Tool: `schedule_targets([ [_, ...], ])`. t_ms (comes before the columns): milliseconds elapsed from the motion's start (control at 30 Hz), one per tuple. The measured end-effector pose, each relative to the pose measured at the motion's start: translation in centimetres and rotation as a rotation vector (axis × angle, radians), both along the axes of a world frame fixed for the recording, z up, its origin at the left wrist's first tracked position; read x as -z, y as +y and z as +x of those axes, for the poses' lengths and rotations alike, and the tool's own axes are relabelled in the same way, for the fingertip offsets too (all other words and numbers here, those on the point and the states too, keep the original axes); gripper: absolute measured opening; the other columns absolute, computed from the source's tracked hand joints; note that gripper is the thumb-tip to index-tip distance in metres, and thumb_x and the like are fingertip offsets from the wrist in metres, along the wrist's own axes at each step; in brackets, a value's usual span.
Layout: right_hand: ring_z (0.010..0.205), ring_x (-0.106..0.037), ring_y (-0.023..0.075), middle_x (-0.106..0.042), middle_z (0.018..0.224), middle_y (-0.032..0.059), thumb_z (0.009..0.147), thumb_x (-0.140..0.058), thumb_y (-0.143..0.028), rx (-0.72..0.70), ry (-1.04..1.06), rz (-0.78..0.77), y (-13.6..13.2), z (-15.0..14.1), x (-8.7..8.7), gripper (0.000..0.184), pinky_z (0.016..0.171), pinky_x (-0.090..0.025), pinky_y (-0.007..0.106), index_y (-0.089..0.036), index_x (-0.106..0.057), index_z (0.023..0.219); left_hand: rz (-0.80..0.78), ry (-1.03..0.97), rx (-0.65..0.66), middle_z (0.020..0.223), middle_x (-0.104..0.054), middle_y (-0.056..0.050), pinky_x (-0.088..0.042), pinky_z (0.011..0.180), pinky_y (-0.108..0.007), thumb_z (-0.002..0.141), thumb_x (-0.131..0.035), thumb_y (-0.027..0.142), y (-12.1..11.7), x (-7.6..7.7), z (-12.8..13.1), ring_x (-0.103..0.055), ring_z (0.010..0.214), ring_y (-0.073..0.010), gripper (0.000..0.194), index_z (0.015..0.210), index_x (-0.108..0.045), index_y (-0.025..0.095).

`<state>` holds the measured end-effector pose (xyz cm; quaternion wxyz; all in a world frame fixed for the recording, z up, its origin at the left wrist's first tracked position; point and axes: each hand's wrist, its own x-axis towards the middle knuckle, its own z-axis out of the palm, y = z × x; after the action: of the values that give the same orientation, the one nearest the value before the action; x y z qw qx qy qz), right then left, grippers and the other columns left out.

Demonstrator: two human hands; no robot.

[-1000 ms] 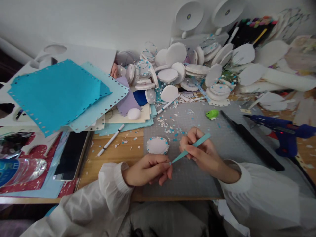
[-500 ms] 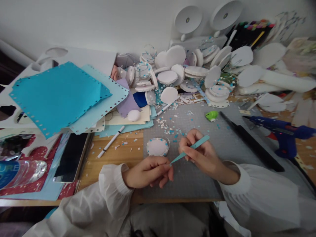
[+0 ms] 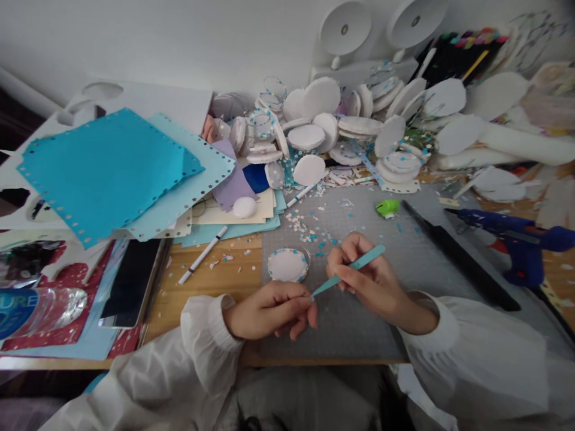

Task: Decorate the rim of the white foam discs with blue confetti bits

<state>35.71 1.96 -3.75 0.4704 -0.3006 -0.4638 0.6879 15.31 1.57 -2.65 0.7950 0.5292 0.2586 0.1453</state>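
Observation:
Turquoise tweezers sit between the thumb and fingers of my right hand, angled down to the left. Their tip meets the pinched thumb and forefinger of my left hand. Something tiny and pale shows at that pinch, too small to name. Just behind my left hand lies a white round disc with blue and white bits round its rim and a thin wire at its right side. Small blue and white star-like paper pieces are scattered on the grey cutting mat beyond my hands.
On the right lie a blue glue gun, a long black tool and a green punch. White discs pile up at the back. Blue paper sheets, a phone, a white pen and a bottle are left.
Both hands keep almost the same pose, tweezer tip staying at the left fingertips. The view shifts slightly; nothing is visibly picked up or let go.

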Motion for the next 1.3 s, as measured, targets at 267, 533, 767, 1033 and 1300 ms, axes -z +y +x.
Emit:
schedule_targets([
  [267, 0.057, -0.041, 0.0079, -0.044, 0.068, -0.0059, 0.089, -0.056, -0.023, -0.005, -0.005, -0.007, -0.2, 0.0, 0.0, 0.025, 0.05, -0.028, 0.023, -0.023, -0.033, 0.08, 0.001, 0.01, -0.004, 0.052, -0.048, 0.003, -0.03, 0.038, -0.015, 0.092, -0.041, 0.049, 0.0, -0.1, 0.0, -0.036, 0.04, -0.004, 0.043, 0.078, -0.056, 0.012],
  [533, 0.056, -0.041, 0.0076, -0.043, 0.065, -0.0065, 0.088, -0.057, -0.023, 0.006, 0.036, -0.045, 0.1, -0.2, -0.1, 0.026, 0.05, -0.028, 0.023, -0.022, -0.032, 0.078, -0.008, 0.026, -0.01, 0.052, -0.048, 0.003, -0.03, 0.038, -0.015, 0.092, -0.042, 0.049, 0.0, -0.1, 0.0, -0.036, 0.04, -0.0041, 0.043, 0.078, -0.057, 0.011],
  [767, 0.052, -0.04, 0.0071, -0.042, 0.063, -0.0072, 0.085, -0.061, -0.027, 0.13, 0.02, -0.05, 0.7, 0.0, -0.2, 0.031, 0.045, -0.025, 0.022, -0.023, -0.032, 0.076, 0.013, 0.015, -0.014, 0.053, -0.048, 0.001, -0.032, 0.043, -0.016, 0.088, -0.049, 0.038, 0.4, -0.2, -0.7, -0.04, 0.044, -0.0053, 0.034, 0.074, -0.06, 0.009],
  [1033, 0.053, -0.042, 0.0108, -0.045, 0.06, -0.0062, 0.081, -0.064, -0.023, 0.463, -0.07, 0.2, 1.0, 1.3, -1.8, 0.03, 0.051, -0.032, 0.026, -0.024, -0.035, 0.076, 0.087, 0.069, -0.069, 0.048, -0.049, 0.002, -0.031, 0.043, -0.018, 0.08, -0.053, 0.034, 1.3, 0.2, -1.2, -0.04, 0.041, -0.0065, 0.026, 0.07, -0.059, 0.01],
  [1300, 0.054, -0.041, 0.0111, -0.045, 0.059, -0.0058, 0.081, -0.064, -0.023, 0.63, -0.019, 0.149, -2.7, 1.4, -1.1, 0.031, 0.049, -0.03, 0.025, -0.024, -0.034, 0.075, 0.821, 0.35, -0.493, 0.078, -0.055, -0.002, -0.041, 0.059, -0.023, 0.084, -0.055, 0.033, -0.2, 0.6, -0.4, -0.049, 0.064, -0.0118, 0.019, 0.091, -0.053, 0.015],
])
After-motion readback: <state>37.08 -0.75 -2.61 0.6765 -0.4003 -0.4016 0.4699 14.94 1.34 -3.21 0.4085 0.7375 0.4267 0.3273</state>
